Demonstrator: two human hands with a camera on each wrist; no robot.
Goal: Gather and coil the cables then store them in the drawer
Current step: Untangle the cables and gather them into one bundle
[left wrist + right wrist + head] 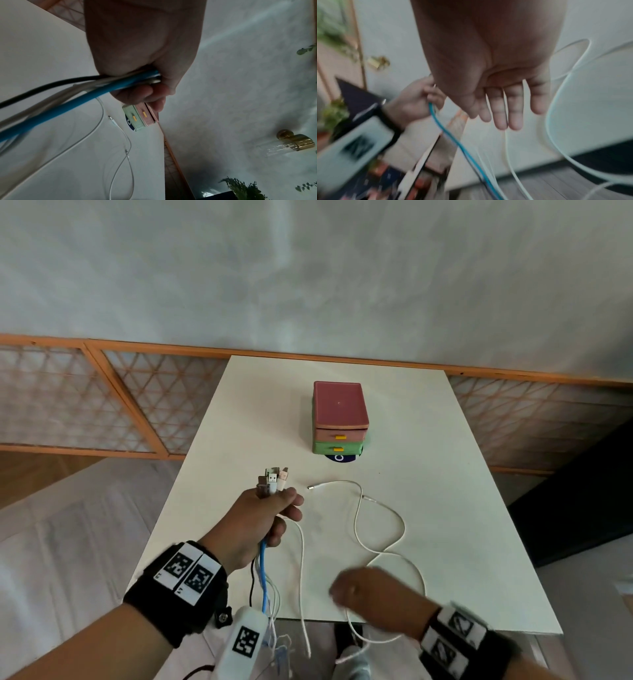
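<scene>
My left hand [274,515] grips a bundle of cables [264,580] above the table's near left part; blue, black and white strands hang below the fist and several plugs [273,479] stick out above it. In the left wrist view the bundle of cables [72,94] runs out of the fist [145,83]. A loose white cable [380,522] lies looped on the table, its far plug [311,487] pointing left. My right hand [363,590] hovers blurred over the table's near edge by that cable; in the right wrist view its fingers [501,112] are straight and hold nothing.
A small drawer unit [339,419] with a pink top drawer and a green bottom drawer, both closed, stands at the middle back of the white table [462,474]. A lattice screen [113,398] and a grey wall lie behind. Cable ends hang past the table's near edge.
</scene>
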